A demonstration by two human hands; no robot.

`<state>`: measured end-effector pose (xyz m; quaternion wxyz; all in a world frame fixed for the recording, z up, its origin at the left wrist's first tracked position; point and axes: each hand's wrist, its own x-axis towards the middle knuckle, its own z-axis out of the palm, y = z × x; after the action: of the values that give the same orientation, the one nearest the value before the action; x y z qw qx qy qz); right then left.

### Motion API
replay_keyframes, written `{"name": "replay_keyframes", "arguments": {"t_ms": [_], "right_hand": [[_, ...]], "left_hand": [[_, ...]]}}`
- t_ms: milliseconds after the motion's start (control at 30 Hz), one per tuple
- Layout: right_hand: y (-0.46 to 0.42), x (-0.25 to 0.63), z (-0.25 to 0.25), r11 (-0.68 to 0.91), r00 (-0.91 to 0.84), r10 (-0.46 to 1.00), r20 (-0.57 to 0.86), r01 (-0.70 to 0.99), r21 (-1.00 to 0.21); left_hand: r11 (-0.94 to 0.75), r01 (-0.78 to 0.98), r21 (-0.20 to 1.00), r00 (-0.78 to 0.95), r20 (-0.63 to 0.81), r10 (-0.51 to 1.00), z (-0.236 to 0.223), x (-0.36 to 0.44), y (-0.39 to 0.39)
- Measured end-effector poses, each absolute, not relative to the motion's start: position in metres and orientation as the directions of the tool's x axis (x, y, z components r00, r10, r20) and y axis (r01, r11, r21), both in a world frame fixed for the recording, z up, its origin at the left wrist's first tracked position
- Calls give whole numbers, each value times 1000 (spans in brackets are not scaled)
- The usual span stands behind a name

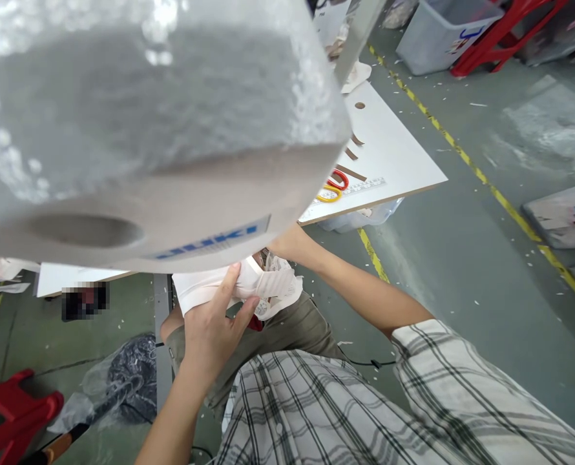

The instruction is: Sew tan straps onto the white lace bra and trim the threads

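Observation:
My left hand (214, 323) is closed on a white fabric piece (263, 287), with the thumb and fingers pinching its folded edge just below the sewing machine head. My right arm reaches forward under the grey sewing machine head (146, 129), and my right hand is hidden behind it. The white fabric piece hangs over my lap, close to the table's front edge.
Red and yellow scissors (333, 187) lie on the white table (394, 155) beside a printed ruler. A grey bin (442, 32) and red stool (505, 29) stand at the far right. Another red stool (16, 413) and a plastic bag (123, 381) sit on the floor at left.

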<state>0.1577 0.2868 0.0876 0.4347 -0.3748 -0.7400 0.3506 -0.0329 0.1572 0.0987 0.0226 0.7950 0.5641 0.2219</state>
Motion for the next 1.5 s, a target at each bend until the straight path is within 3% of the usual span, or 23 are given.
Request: {"name": "replay_keyframes", "arguments": {"t_ms": [500, 700, 933, 1233, 1500], "right_hand": [[288, 157, 87, 464, -327, 866, 378, 247, -851], [283, 158, 91, 478, -285, 866, 412, 223, -850], [259, 162, 80, 421, -173, 901, 399, 122, -899], [218, 171, 67, 594, -170, 803, 572, 155, -789], [210, 169, 60, 590, -149, 807, 572, 149, -794]], "left_hand": [[-357, 886, 297, 254, 334, 908, 97, -32, 158], [-401, 875, 272, 277, 399, 874, 93, -31, 156], [-365, 878, 309, 247, 359, 900, 95, -30, 152], [-324, 895, 307, 187, 401, 897, 93, -28, 150], [-283, 910, 302, 146, 408, 901, 100, -23, 150]]}}
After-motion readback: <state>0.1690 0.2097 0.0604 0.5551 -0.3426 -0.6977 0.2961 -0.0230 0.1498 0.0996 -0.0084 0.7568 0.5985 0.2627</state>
